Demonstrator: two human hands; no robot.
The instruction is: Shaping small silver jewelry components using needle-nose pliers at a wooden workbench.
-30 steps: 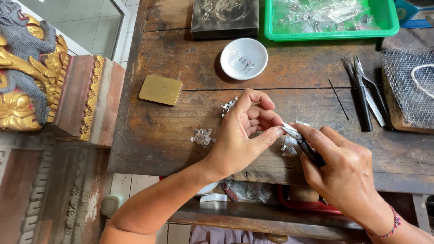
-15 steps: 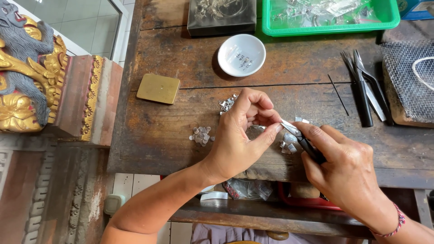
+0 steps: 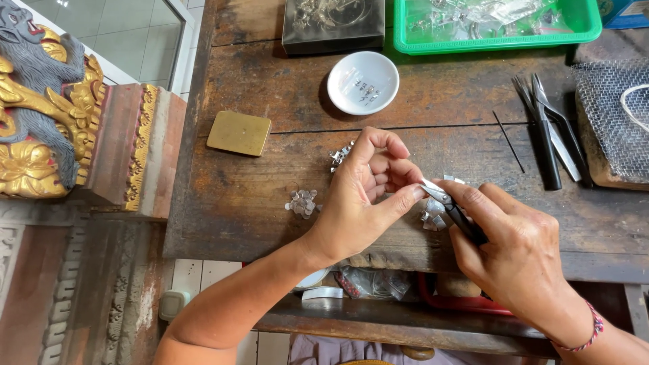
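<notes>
Over the dark wooden worktop (image 3: 257,196), the left hand (image 3: 362,203) curls in, its thumb and forefinger pinched together around something too small to make out, right at the tip of the pliers (image 3: 451,208). The right hand (image 3: 514,250) wraps its grip firmly around the pliers' dark handles, the metal nose pointing left and meeting the left fingertips. Both hands hover just above the worktop's front edge.

Just under the pliers lies a small cluster of silver pieces (image 3: 433,217); a second heap of silver bits (image 3: 303,203) sits to the left of the left hand, and a third little pile (image 3: 340,156) peeks out above the knuckles.

Further back stands a white dish (image 3: 351,94) holding a few tiny metal parts, well apart from the hands. A flat brass plate (image 3: 239,133) lies off to the left. On the right rest tweezers and dark tools (image 3: 549,132), beside a wire mesh pad (image 3: 612,115). A green tray (image 3: 588,30) sits at the far edge.
</notes>
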